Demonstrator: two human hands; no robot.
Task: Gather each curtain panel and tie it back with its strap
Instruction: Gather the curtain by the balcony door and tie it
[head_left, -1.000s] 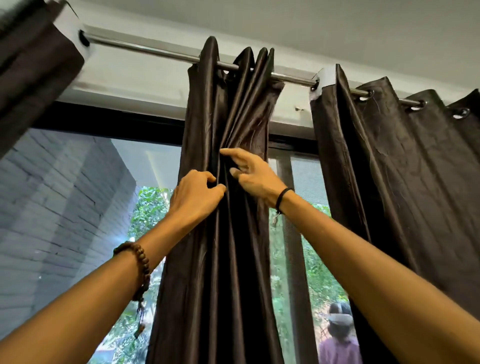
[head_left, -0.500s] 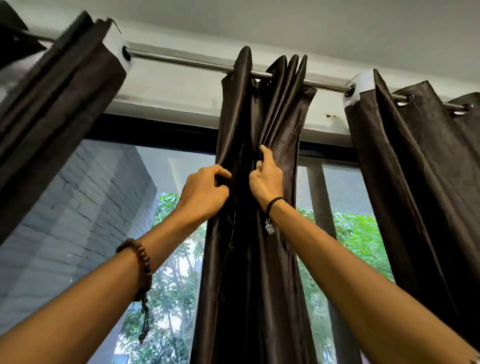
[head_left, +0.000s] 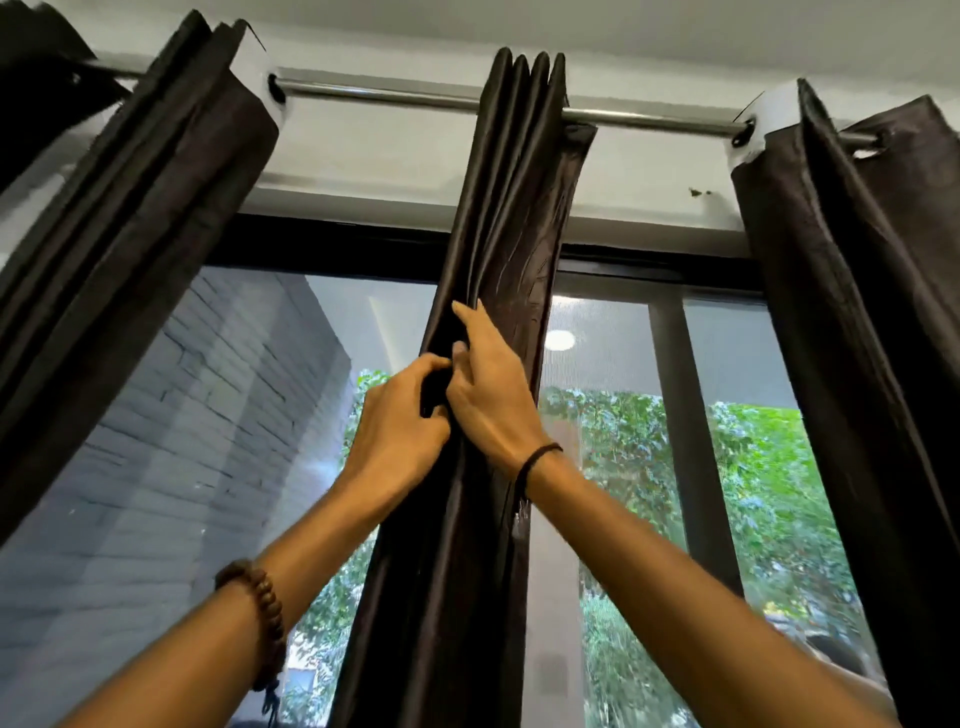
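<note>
At frame centre, left hand (head_left: 395, 423) and right hand (head_left: 493, 400) grip the vertically hanging curtain panel (head_left: 511, 218), left slightly lower.

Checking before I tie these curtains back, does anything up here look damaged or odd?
Only a small dark blemish on the white wall below the rod, beside the right curtain panel; chip or dirt, unclear.

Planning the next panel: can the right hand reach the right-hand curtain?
Probably yes: only bare window lies between the right hand and the right panel, but it grips the middle panel and must release first.
</note>
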